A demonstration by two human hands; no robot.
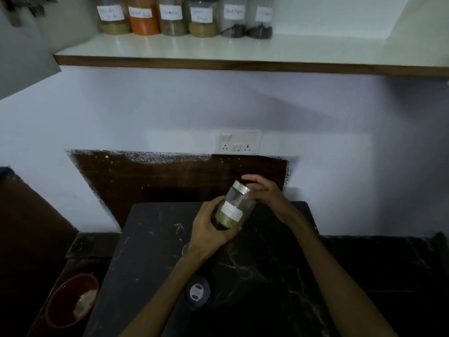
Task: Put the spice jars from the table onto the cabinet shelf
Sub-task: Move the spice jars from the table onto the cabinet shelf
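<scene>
A clear spice jar (239,204) with a silver lid, a white label and greenish contents is held tilted above the black marble table (267,263). My left hand (209,229) grips its lower body from the left. My right hand (263,189) holds its upper part near the lid. A dark-lidded jar (196,293) stands on the table under my left forearm. Several labelled spice jars (184,17) stand in a row on the white cabinet shelf (243,51) above.
The shelf has free room to the right of the jar row. A switch and socket plate (239,142) is on the wall behind the table. A red bowl (71,300) with pale contents sits low on the left.
</scene>
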